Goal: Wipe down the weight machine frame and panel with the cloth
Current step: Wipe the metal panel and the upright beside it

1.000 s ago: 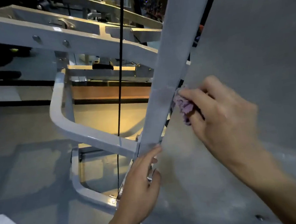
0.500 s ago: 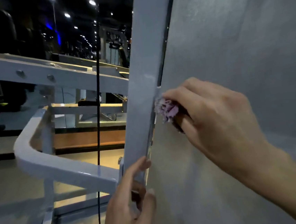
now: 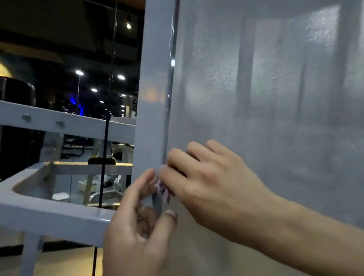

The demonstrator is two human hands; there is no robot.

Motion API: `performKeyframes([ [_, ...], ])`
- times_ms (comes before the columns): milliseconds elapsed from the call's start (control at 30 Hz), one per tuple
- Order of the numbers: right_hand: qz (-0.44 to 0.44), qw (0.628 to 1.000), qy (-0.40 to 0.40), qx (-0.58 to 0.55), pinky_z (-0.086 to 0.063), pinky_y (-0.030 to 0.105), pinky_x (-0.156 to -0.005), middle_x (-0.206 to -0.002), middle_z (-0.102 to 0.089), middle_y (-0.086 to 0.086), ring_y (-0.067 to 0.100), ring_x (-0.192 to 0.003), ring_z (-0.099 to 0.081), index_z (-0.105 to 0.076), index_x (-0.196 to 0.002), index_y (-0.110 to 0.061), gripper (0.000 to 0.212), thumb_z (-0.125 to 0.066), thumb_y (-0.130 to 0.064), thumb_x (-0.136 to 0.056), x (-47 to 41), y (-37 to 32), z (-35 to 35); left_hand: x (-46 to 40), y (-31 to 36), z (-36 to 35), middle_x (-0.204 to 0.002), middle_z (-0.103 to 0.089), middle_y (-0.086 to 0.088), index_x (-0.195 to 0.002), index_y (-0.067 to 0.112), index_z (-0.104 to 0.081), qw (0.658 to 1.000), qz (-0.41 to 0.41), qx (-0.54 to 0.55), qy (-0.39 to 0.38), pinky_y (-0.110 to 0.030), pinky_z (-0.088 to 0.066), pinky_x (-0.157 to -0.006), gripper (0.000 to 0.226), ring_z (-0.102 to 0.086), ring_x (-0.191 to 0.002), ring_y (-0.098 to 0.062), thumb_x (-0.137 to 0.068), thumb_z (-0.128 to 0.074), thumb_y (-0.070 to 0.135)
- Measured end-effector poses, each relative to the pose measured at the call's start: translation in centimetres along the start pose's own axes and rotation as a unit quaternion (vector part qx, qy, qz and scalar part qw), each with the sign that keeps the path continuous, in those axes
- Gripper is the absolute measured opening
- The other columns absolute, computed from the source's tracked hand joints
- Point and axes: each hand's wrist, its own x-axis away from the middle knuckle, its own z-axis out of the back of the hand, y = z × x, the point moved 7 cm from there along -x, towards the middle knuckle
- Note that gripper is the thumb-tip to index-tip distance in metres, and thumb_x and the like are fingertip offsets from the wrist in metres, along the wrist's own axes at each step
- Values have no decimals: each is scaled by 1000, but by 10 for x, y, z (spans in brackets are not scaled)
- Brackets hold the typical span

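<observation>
Cloth [image 3: 162, 189], purple, bunched small, sits at the seam where the grey post [image 3: 150, 92] meets the frosted panel [image 3: 272, 98]. Right hand [image 3: 205, 186] grips it, fingers curled over, pressing it to the post edge. Left hand [image 3: 138, 226] just below, fingers loosely bent, thumb and forefinger closing round the post's lower edge. Black cable [image 3: 103, 163] hangs left of post, behind the frame arm [image 3: 39, 211].
</observation>
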Motion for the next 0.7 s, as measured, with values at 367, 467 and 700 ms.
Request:
performKeyframes([
  [367, -82, 988, 129, -8, -51, 44, -63, -87, -62, 9, 32, -76, -57, -68, -89, -11, 8, -60, -13, -91, -29, 73, 35, -1, -2, 1, -105, -74, 21, -132, 37, -58, 999, 5, -33, 30, -31, -53, -78, 58, -63, -79, -20, -90, -68, -1],
  [467, -23, 994, 103, -36, -40, 39, -61, -90, -56, 9, 30, -73, -55, -66, -86, -13, 18, -51, -18, -94, 0, 18, 11, 3, 3, 1, -104, -74, 24, -127, 43, -55, 998, -2, -43, 40, -37, -54, -83, 61, -64, -78, -15, -90, -65, -4],
  [700, -5, 992, 122, -19, -43, 39, -60, -86, -59, 8, 30, -70, -55, -67, -84, -16, 25, -47, -22, -97, 4, 23, 12, 6, 1, -1, -107, -73, 24, -121, 45, -57, 998, -22, -46, 27, -22, -50, -69, 67, -53, -66, -11, -89, -61, -13],
])
